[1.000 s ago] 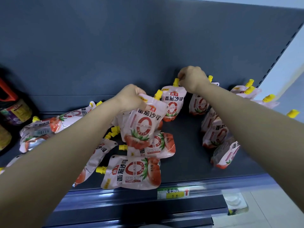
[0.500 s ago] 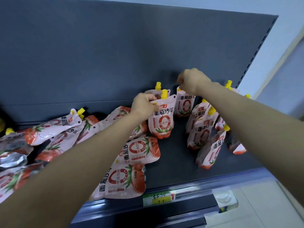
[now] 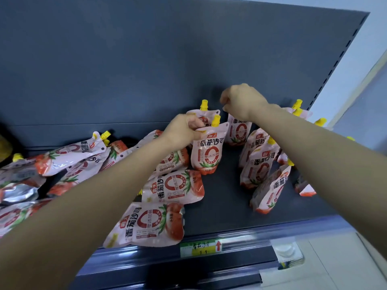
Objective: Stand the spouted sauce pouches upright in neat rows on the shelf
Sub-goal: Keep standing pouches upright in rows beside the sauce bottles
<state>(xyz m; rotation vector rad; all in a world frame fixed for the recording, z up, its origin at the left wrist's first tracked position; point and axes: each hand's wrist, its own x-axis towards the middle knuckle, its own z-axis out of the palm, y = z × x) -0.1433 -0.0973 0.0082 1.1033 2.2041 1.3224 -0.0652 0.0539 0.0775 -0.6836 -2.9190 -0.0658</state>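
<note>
Your left hand (image 3: 184,130) pinches the top corner of a white-and-red, yellow-spouted sauce pouch (image 3: 206,153) standing on the dark shelf (image 3: 226,206), your right hand (image 3: 243,101) curls over a rear pouch (image 3: 238,130), grip unconfirmed; early release risks the soft-based pouch toppling.

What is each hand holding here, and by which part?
The left hand pinches the front upright pouch by its top edge, beside the spout. The right hand curls over a neighbouring pouch; grip hidden.
</note>
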